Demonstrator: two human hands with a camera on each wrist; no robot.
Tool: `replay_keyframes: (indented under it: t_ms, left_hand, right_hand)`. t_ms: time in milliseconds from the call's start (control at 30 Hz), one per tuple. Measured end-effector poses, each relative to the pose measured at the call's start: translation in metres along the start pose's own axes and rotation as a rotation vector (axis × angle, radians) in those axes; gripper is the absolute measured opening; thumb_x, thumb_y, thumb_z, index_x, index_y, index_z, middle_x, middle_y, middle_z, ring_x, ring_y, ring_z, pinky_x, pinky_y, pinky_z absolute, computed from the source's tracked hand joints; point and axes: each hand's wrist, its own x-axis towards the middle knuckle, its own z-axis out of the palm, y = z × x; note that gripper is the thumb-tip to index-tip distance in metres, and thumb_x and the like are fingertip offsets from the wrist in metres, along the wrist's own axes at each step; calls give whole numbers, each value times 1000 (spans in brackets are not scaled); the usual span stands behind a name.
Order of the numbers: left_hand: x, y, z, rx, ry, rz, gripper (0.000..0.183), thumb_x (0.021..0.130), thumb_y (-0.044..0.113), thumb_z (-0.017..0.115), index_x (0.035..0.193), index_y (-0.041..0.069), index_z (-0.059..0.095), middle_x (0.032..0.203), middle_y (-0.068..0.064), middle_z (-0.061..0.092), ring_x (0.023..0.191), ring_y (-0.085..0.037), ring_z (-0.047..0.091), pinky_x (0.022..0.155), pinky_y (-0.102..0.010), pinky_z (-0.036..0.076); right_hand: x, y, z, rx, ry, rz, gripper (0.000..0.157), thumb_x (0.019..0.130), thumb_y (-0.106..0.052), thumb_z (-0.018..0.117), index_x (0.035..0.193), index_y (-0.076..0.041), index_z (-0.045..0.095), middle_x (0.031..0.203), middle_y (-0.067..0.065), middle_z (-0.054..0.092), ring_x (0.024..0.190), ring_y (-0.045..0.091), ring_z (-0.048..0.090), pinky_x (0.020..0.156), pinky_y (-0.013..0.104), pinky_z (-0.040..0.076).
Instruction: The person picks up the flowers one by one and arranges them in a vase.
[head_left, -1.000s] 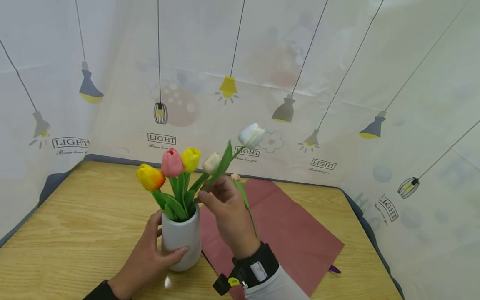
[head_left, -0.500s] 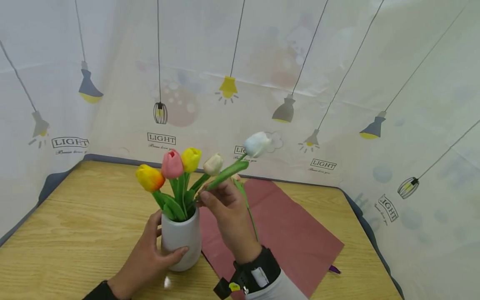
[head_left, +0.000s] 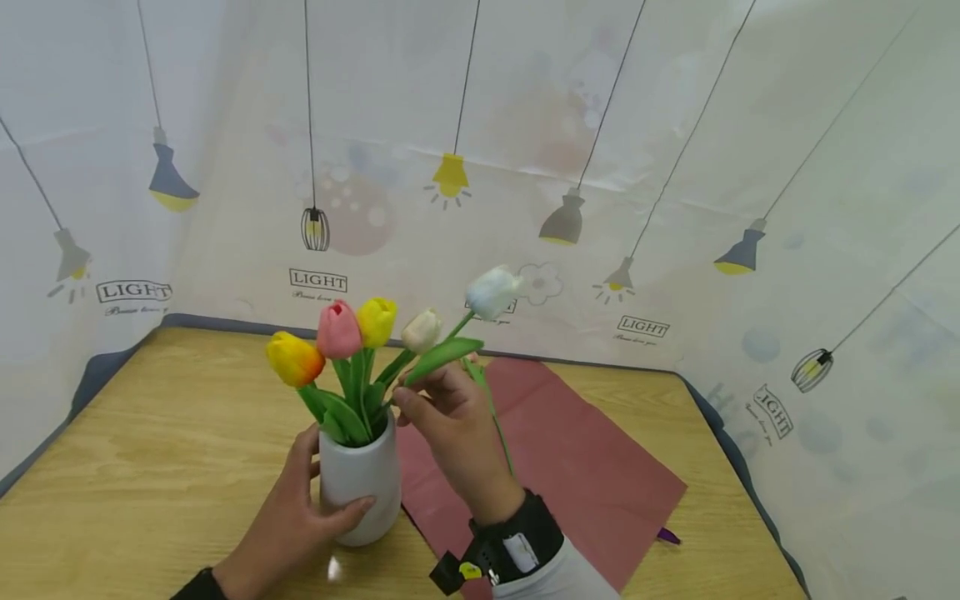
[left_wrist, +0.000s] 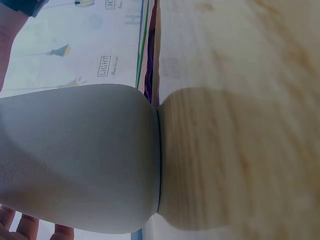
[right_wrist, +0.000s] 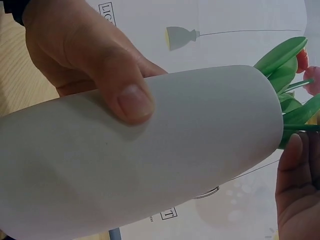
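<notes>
My left hand [head_left: 300, 500] grips the white vase [head_left: 363, 483] around its side, thumb across the front, as the right wrist view also shows. Standing in the vase are an orange-yellow tulip [head_left: 295, 359], a pink tulip [head_left: 339, 329], a yellow tulip [head_left: 377, 322] and a cream tulip [head_left: 422, 331]. At the vase's rim my right hand [head_left: 457, 433] pinches the stem of a white tulip [head_left: 493, 292], which leans out to the right with a broad leaf over the fingers. In the left wrist view the vase's base [left_wrist: 145, 160] rests on the wooden table.
A dark pink paper sheet [head_left: 570, 458] lies on the wooden table [head_left: 187, 417] right of the vase. On it lies another tulip, its green stem [head_left: 498, 429] partly behind my right hand. A purple pointed object [head_left: 669, 536] sticks out from under the sheet. A printed curtain [head_left: 420, 100] stands behind.
The white tulip has tipped lower to the right and its leaf has swung down, while my right hand stays near the rim. My left hand keeps its hold on the vase.
</notes>
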Motion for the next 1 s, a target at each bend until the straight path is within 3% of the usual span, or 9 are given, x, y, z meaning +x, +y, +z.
replay_keyframes:
  t_ms: [233,500,667,1000]
  left_hand:
    - [-1,1,0,-2,6,10,93,74,44,75,142,38,11,141,-4,32,117,-22,40,89,-63,44]
    - [-2,1,-1,-2,12,20,93,74,42,75,142,38,12,140,-5,33,118,-22,40,89,-63,44]
    - [-1,1,-1,-2,13,17,92,74,43,75,142,38,12,140,-5,33,117,-22,40,89,-63,45]
    - [-2,0,-1,2,-1,7,91,75,44,74,142,39,12,141,-6,33,118,-23,39,88,-64,44]
  right_hand:
    - [-2,-3,5,-77,-4,55,15,90,-12,59,101,-2,57,93,6,57,81,22,54,68,28,50]
    - [-2,4,8,-58,-10,31,13,88,-8,60,99,-2,59,98,14,60,91,24,58,76,30,52]
    - [-2,6,8,-67,-19,47,12,89,-9,59,99,-3,59,95,9,60,88,22,57,73,28,52]
    - [-4,10,8,-109,-38,50,15,88,-8,59,104,-7,60,90,14,61,80,20,57,66,26,52]
